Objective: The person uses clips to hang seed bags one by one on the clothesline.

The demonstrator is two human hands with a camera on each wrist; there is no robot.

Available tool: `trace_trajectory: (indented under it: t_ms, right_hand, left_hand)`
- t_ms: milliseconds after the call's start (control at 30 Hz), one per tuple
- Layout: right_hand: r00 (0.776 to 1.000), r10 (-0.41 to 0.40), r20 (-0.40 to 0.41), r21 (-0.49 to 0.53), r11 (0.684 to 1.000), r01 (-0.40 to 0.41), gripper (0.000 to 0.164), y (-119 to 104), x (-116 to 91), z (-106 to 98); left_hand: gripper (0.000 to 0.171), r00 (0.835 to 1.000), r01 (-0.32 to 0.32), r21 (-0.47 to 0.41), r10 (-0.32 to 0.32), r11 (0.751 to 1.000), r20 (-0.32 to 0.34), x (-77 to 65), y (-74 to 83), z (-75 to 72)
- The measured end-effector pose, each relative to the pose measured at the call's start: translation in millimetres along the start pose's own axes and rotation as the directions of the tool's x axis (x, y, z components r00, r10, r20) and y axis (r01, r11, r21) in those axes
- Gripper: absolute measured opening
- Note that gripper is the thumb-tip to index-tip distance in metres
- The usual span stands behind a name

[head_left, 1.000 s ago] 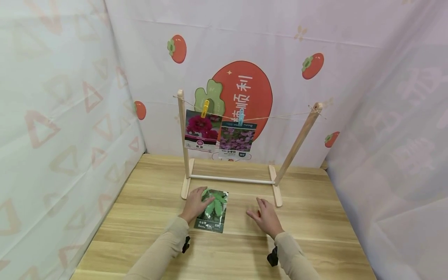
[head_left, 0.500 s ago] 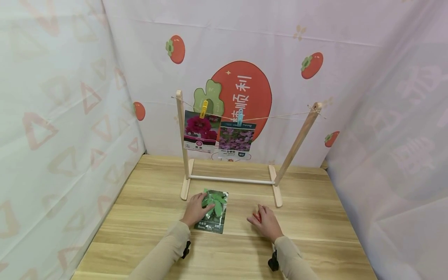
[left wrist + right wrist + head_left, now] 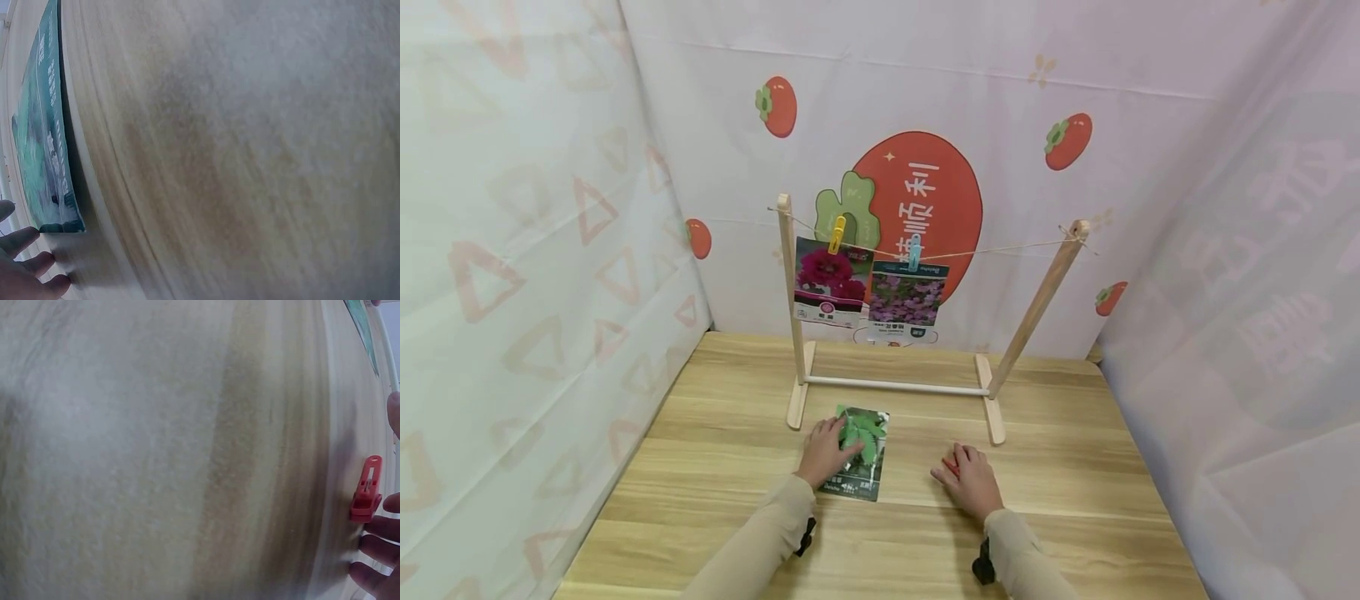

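Note:
A seed packet [image 3: 867, 450] with a green leaf picture lies on the table, its dark green label end toward the person. My left hand [image 3: 825, 454] is over its left edge, thumb across the picture; the left wrist view shows the fingers [image 3: 37, 264] extended beside the packet's edge. To the right, a red clothespin [image 3: 367, 490] lies on the wood in the right wrist view. Fingertips of my right hand [image 3: 976, 485] are right at it, while the thumb [image 3: 394, 412] stands apart. From the head view the hand partly hides the clothespin.
Behind the hands stands a wooden rack [image 3: 1048, 308] with a string [image 3: 1000, 249] between its posts. Two flower packets hang there: a magenta one [image 3: 827, 279] under a yellow clothespin [image 3: 837, 235], and a purple one [image 3: 907, 298] under a blue clothespin [image 3: 914, 252]. Printed cloth encloses the table.
The left hand has slid slightly toward the person along the green packet. The right hand has drawn back a little and its fingers bent in, with the red clothespin now showing beside them.

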State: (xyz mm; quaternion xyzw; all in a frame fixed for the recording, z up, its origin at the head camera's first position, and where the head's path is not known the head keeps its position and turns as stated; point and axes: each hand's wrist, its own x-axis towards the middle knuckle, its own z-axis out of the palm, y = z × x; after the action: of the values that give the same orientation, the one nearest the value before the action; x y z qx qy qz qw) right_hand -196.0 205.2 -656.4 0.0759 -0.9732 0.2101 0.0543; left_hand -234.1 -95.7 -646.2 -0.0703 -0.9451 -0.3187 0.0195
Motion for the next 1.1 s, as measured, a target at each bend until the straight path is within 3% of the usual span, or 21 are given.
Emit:
trace_trajectory:
  t_ms: [467, 833, 1100]
  right_hand:
    - [0.996, -0.038, -0.083, -0.058, 0.998, 0.033, 0.041, -7, -1, 0]
    - [0.994, -0.068, -0.089, -0.059, 0.996, 0.062, 0.031, -7, 0, -4]
    - [0.993, -0.060, -0.097, -0.100, 0.994, 0.050, 0.025, -6, 5, -2]
  left_hand:
    - [0.072, 1.000, 0.015, 0.079, -0.016, 0.997, 0.011, 2.1, -9.1, 6.0]
    - [0.065, 0.993, -0.041, 0.079, 0.032, 0.996, 0.113, 5.8, -11.1, -5.4]
    - [0.065, 0.994, 0.061, 0.094, -0.069, 0.994, 0.080, 5.8, -11.4, -6.2]
